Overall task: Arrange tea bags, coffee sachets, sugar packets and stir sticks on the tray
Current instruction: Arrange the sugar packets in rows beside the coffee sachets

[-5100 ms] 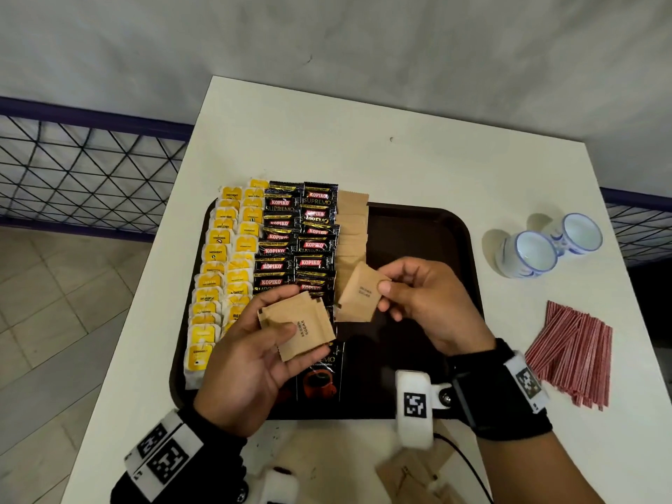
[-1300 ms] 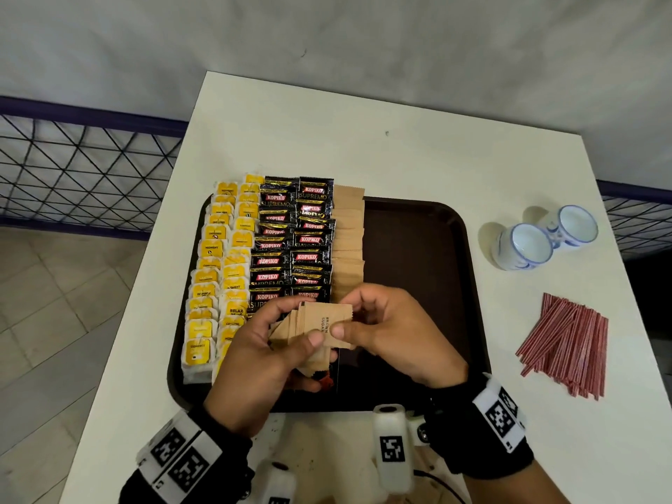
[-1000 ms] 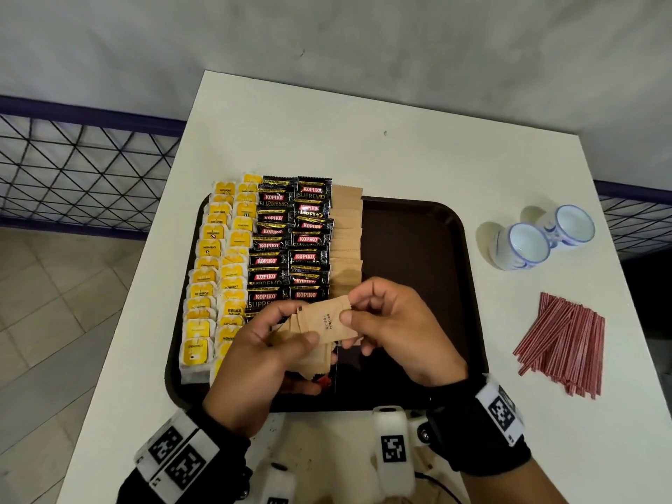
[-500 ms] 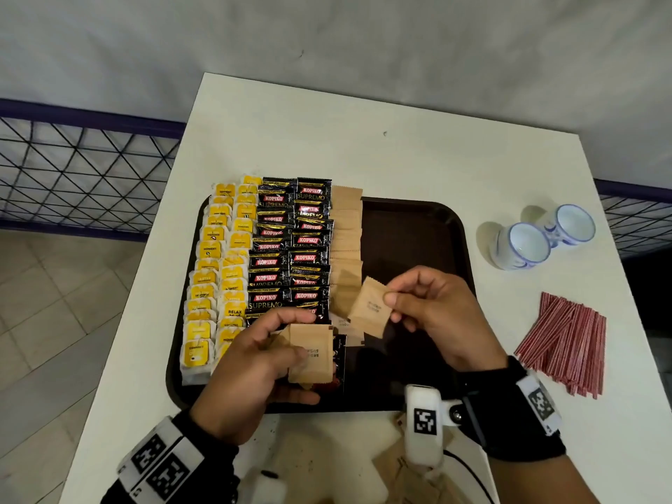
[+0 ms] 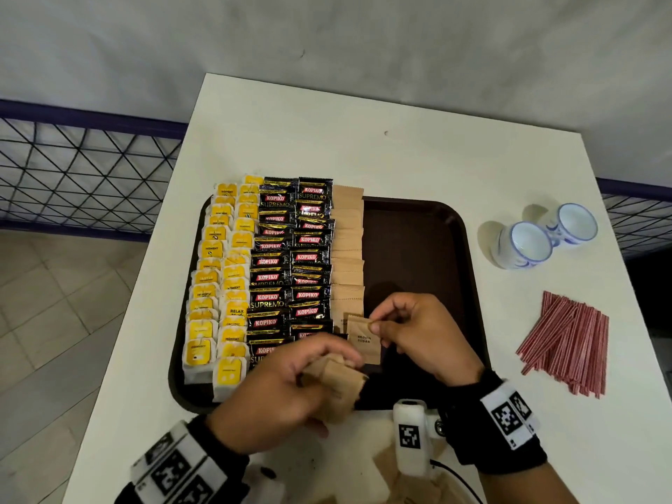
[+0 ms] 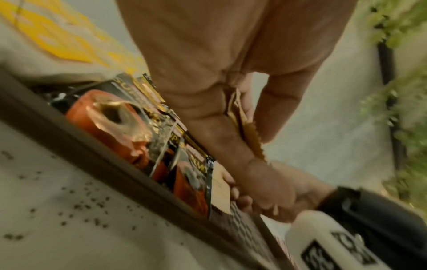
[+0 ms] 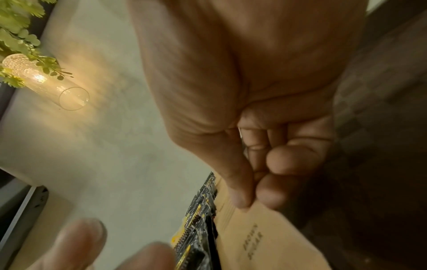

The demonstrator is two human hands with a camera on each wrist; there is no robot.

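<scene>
A dark brown tray (image 5: 418, 227) holds rows of yellow tea bags (image 5: 218, 285), black coffee sachets (image 5: 291, 256) and a column of brown sugar packets (image 5: 347, 245). My right hand (image 5: 418, 332) pinches one brown sugar packet (image 5: 363, 341) (image 7: 265, 243) by its top edge at the near end of that column, low over the tray. My left hand (image 5: 287, 387) grips a small stack of brown sugar packets (image 5: 338, 391) (image 6: 245, 127) over the tray's near edge. Red stir sticks (image 5: 571, 340) lie in a pile on the table, right of the tray.
Two white and blue cups (image 5: 542, 234) stand on the white table (image 5: 363, 140) beyond the stir sticks. The tray's right half is bare. A black mesh railing (image 5: 72, 172) runs along the left, with tiled floor below. More brown packets lie at the table's near edge (image 5: 411, 481).
My right hand has drawn one sugar packet off the left hand's stack and brought it down to the near end of the sugar column. The left hand has drawn back toward the near edge.
</scene>
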